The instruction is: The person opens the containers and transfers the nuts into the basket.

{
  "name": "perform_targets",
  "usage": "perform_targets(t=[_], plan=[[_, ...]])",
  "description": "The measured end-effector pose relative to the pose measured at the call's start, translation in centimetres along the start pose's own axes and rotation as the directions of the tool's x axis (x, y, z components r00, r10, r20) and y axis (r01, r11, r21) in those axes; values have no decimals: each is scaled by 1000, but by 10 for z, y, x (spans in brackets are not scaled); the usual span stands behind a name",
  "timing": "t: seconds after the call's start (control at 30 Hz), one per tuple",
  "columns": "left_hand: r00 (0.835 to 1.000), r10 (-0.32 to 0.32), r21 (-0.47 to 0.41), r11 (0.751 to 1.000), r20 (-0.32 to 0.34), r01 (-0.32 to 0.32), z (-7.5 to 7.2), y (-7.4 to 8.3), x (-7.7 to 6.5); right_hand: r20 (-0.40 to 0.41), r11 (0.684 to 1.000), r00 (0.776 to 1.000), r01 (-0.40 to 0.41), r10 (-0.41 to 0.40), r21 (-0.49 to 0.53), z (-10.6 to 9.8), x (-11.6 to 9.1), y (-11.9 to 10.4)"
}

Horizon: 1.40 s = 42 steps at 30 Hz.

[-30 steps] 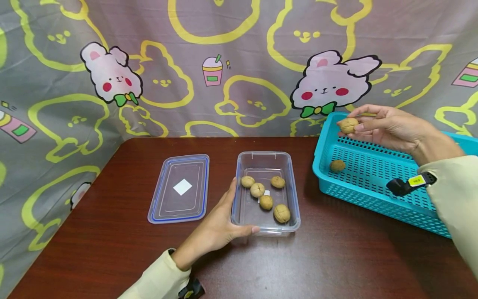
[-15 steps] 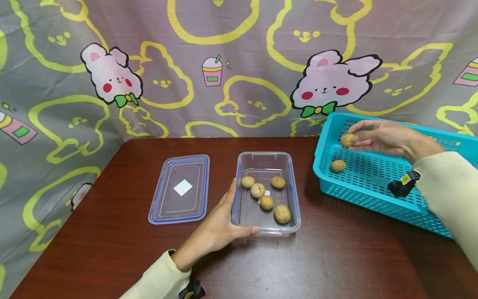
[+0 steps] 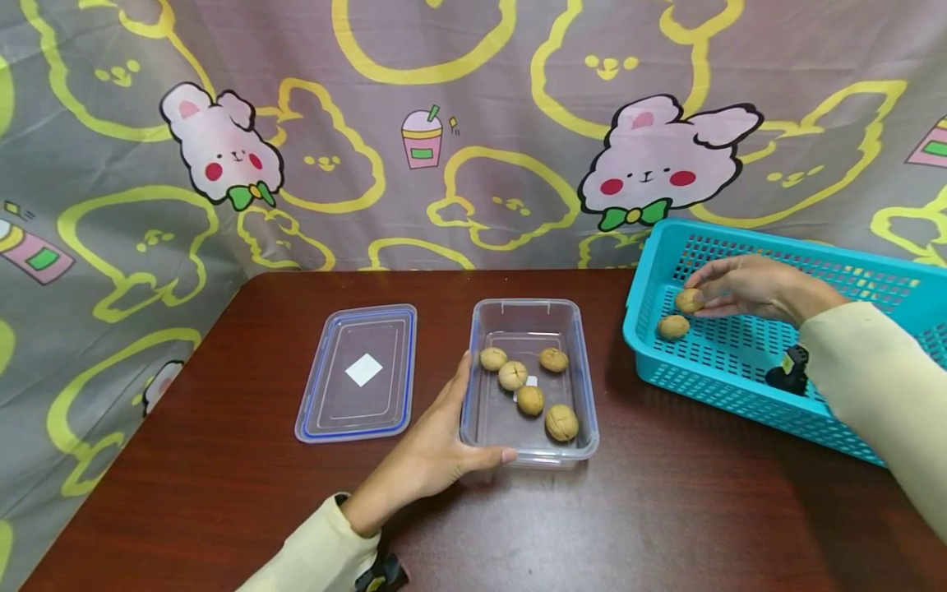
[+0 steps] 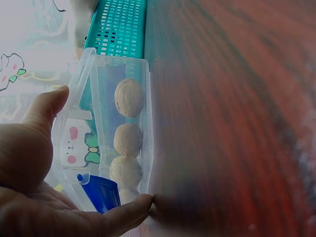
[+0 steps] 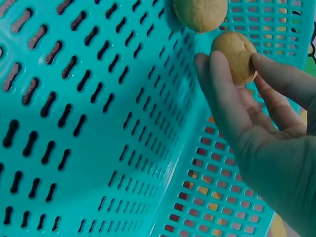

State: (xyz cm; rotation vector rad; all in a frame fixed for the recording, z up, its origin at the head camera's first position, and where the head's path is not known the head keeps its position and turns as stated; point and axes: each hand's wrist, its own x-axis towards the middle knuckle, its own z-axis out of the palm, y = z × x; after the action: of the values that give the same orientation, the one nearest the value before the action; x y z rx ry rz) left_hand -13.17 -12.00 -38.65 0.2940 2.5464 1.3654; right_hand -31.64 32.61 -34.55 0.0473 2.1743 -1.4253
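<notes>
In the head view my left hand (image 3: 436,444) holds the near left corner of a clear plastic food container (image 3: 587,395), thumb along the front rim and fingers at the left side. Several walnuts (image 3: 561,423) lie inside it. My right hand (image 3: 758,288) reaches into a turquoise basket (image 3: 740,419) and pinches a walnut (image 3: 690,301) between thumb and fingertips. Close by, a second walnut (image 3: 673,327) lies on the basket floor. The right wrist view shows the pinched walnut (image 5: 234,57) low in the basket, near the other walnut (image 5: 201,14).
A clear lid (image 3: 355,337) with a blue seal and a white square label lies left of the container on the dark red-brown table (image 3: 222,460). Behind the table hangs a grey curtain (image 3: 503,107) with cartoon rabbits. The basket runs out of the head view at the right.
My right hand has lowered the walnut from about the basket's rim height down toward its floor, beside the other walnut. The left hand and the container have stayed in place.
</notes>
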Motion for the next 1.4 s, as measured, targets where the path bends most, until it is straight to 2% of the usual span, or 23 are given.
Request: perform_targets(t=[0.4,0.8,1.23,1.4], plan=[[1000,-6,18,1000,-4,6,0,0,0,-24,991,1000,-22,19,-134,8,0,-3],[1000,-3,5,1000,-3,3,0,1,0,-71,981,997,-41,28,-188,8,0,-3],[1000,1,-1,1000,-2,-1,-1,0,0,-138,960,990,2,-43,-280,7,-10,-19],[1000,0,6,1000,0,0,0,0,0,-158,970,982,62,-101,-233,8,-20,-35]])
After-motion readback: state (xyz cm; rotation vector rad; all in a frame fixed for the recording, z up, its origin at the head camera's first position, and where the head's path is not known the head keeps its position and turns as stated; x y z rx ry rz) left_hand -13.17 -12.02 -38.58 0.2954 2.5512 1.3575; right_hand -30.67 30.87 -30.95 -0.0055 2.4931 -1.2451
